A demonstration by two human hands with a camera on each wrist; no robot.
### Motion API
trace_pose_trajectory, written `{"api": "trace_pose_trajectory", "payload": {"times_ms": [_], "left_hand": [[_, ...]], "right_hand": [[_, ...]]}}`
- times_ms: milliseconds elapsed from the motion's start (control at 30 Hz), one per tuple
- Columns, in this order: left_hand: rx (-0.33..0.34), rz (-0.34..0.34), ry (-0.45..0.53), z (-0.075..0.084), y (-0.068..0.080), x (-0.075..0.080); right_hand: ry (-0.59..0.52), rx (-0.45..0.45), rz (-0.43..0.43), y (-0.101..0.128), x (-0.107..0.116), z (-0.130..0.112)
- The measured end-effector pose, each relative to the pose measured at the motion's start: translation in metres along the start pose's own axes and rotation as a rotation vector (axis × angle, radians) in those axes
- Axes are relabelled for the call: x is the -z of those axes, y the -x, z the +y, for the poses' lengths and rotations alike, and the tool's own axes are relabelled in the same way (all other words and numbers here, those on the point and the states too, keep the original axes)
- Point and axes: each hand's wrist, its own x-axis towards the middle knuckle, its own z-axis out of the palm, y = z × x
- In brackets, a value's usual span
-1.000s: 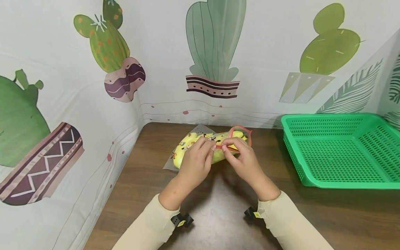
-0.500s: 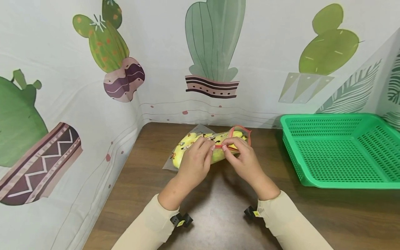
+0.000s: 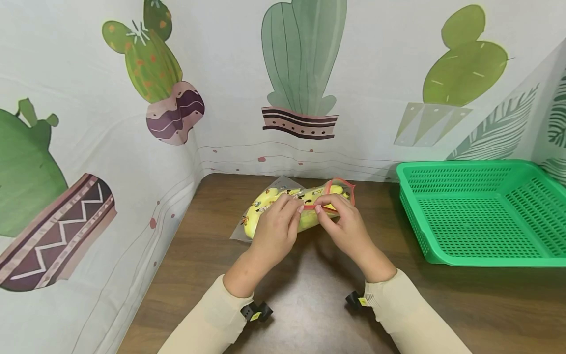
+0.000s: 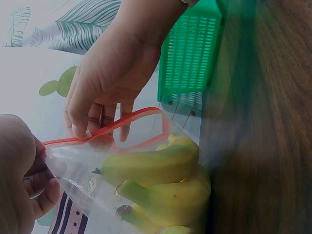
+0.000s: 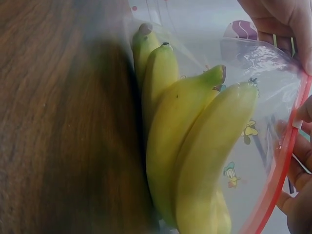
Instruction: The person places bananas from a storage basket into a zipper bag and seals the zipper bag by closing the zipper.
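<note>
A clear zip bag (image 3: 283, 183) with cartoon prints and a red zip strip (image 4: 139, 115) lies on the table in the head view. Inside it are several yellow-green bananas (image 5: 200, 141). My left hand (image 3: 275, 228) pinches one end of the red strip. Close beside it, my right hand (image 3: 346, 225) pinches the strip at a small whitish slider (image 5: 297, 124). To the right of that hand, the strip gapes in a loop. My hands hide part of the bag in the head view.
A green perforated basket (image 3: 431, 231) stands on the right of the brown wooden table (image 3: 194, 255). Behind the table hangs a white cloth (image 3: 230, 73) printed with cacti. A small black camera sits at each wrist.
</note>
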Motion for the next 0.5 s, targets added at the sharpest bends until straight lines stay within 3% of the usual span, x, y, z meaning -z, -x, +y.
{"api": "trace_pose_trajectory", "payload": {"times_ms": [500], "left_hand": [[0.001, -0.003, 0.001, 0.0002, 0.0001, 0.0013]], "right_hand": [[0.014, -0.004, -0.001, -0.001, 0.0016, -0.0001]]}}
